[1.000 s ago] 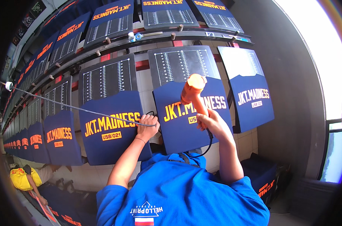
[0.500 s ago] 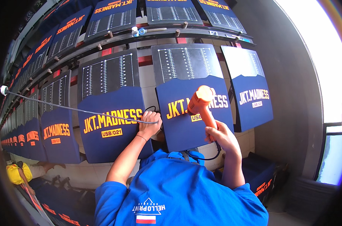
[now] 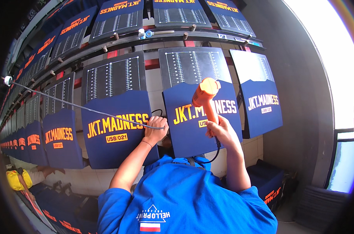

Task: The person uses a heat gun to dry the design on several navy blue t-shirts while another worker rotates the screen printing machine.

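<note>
One stubby orange blower (image 3: 205, 92) is gripped by the right hand (image 3: 223, 132), a grey rod (image 3: 81, 108) by the left (image 3: 156, 132).

Right grip (image 3: 223, 130) holds orange blower (image 3: 205, 93) over navy printed fabric (image 3: 185, 135); left grip (image 3: 156, 132) holds grey rod (image 3: 85, 108).

One left hand (image 3: 156, 131) and one right hand (image 3: 224, 130) are showing, with one orange blower (image 3: 205, 93) and one thin grey rod (image 3: 83, 108). At least five near boards (image 3: 194, 64) are forming one row; at least five far boards (image 3: 181, 17) are forming another. One small bottle (image 3: 141, 34) and one blue ring (image 3: 148, 34) are sitting between. One other person (image 3: 14, 180) is appearing.
</note>
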The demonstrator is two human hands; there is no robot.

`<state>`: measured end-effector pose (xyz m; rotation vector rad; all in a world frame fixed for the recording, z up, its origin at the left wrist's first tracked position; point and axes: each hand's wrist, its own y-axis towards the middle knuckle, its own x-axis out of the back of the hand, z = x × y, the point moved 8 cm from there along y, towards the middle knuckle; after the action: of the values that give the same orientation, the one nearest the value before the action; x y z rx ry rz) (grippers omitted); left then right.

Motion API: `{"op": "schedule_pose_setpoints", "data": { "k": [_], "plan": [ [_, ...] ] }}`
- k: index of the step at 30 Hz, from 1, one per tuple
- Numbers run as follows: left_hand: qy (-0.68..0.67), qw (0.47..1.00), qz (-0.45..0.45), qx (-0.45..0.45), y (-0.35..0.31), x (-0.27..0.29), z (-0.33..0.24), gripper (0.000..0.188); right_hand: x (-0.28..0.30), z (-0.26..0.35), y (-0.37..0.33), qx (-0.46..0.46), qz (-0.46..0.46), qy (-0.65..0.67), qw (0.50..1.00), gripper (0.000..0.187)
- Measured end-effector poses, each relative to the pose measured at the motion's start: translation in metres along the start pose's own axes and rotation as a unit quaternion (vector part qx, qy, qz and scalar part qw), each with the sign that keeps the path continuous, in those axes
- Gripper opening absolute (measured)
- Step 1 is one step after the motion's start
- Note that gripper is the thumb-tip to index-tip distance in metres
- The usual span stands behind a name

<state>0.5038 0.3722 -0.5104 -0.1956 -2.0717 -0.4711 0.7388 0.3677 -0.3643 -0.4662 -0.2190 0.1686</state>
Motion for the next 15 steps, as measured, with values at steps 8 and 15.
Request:
{"op": "schedule_pose_setpoints", "data": {
  "k": [8,15],
  "plan": [
    [0.029,0.998,-0.038,0.036,-0.013,0.014,0.004,0.031,-0.016,-0.003,0.004,-0.023,0.027,0.013,0.999,0.025],
    [0.065,0.99,-0.037,0.121,-0.043,0.023,0.016,0.054,-0.018,0.001,0.006,-0.019,0.02,-0.033,0.999,0.026]
  ]
}}
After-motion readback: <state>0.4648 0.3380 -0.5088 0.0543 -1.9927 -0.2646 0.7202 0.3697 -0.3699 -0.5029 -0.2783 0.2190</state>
